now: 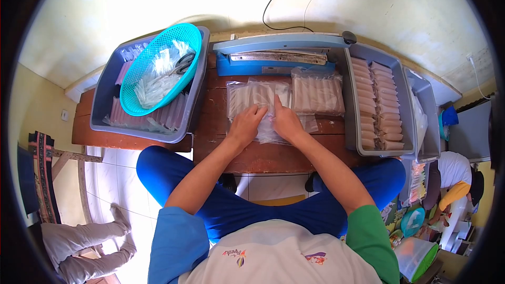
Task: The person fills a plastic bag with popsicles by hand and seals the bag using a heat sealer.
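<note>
On the brown wooden table in front of me lies a clear plastic bag (239, 94) with pale pink, tube-shaped packs in a row inside. My left hand (246, 126) is over its near side, fingers bent and closed on the plastic. Beside it, my right hand (286, 122) rests on the same bag, its index finger stretched forward and the other fingers curled in on the plastic; their tips are hidden. Loose clear film (268, 135) spreads below and between the hands. Just right of them sits a second filled bag (317, 94) of pinkish tubes.
A blue bar sealer (276, 66) stands behind the bags. To the left, a grey tub (184, 135) carries a turquoise basket (129, 102) with plastic bags and scissors (184, 63). Grey tubs with rows of tubes (389, 110) stand right. Other people sit at both sides.
</note>
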### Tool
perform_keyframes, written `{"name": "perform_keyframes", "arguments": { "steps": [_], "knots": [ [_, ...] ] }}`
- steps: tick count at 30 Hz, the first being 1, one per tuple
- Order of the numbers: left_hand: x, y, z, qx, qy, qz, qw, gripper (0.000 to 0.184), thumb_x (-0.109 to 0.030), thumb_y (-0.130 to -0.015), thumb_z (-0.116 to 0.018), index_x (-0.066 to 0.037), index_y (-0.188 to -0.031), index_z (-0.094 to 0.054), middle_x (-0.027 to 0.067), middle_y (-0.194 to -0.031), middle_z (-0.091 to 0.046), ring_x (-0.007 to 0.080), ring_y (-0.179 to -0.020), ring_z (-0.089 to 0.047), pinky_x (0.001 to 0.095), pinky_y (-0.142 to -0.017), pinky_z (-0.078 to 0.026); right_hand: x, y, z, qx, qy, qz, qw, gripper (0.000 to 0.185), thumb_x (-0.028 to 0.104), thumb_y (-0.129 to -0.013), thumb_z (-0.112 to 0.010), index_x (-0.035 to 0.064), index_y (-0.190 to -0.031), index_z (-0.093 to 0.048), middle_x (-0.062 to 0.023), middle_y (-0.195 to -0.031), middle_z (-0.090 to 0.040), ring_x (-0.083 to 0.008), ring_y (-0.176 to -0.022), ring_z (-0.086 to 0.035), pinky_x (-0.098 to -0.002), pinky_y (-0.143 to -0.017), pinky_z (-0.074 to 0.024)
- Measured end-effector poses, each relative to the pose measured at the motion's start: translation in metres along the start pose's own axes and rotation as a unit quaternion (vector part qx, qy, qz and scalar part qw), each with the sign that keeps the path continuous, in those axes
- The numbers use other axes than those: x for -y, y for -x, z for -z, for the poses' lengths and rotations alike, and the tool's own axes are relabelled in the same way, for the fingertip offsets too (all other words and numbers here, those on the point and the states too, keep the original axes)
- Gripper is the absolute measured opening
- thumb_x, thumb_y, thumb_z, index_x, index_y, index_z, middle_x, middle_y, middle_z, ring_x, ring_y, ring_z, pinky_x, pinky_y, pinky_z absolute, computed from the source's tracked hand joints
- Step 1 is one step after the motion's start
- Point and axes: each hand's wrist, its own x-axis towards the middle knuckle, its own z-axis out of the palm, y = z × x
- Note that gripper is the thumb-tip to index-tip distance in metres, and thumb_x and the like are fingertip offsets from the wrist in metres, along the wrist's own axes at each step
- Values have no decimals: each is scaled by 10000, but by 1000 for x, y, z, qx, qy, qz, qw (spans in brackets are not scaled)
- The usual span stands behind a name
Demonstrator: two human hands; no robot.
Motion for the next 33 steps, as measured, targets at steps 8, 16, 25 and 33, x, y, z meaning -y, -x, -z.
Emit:
{"name": "perform_keyframes", "arguments": {
  "steps": [8, 16, 25, 33],
  "knots": [
    [-11, 4, 2, -48, -9, -65, 997, 229, 39, -745, -561, -83, -928, -626, 98, -813, -563, 318, -743, -620, 435, -645, -507, 6, 35, 0, -146, -30, 61, 987, 472, 21, -807, -587, 27, -1260, -454, -232, -1103, -551, -455, -852, -612, -517, -733, -508],
    [-48, 6, 15, -84, 68, -91, 990, 136, -26, -762, -660, -75, -888, -643, 90, -743, -574, 298, -672, -601, 405, -592, -475, 6, 71, 23, -201, -48, 91, 974, 380, 54, -819, -600, 61, -1186, -503, -177, -1046, -543, -419, -816, -619, -491, -676, -517],
    [-115, -29, 26, -59, 189, -101, 975, 96, -109, -801, -725, -57, -850, -661, 83, -723, -595, 255, -668, -603, 367, -603, -464, -14, 119, 102, -252, -83, 72, 962, 163, 99, -825, -647, 68, -982, -617, -97, -902, -605, -310, -728, -658, -400, -605, -526],
    [-179, -80, 0, -35, 256, -172, 951, 101, -67, -786, -720, -36, -863, -663, 101, -808, -630, 278, -764, -611, 365, -683, -482, -87, 160, 169, -279, -34, 29, 959, 57, 58, -817, -640, 52, -874, -644, -121, -823, -615, -325, -733, -636, -392, -649, -511]
  ]
}}
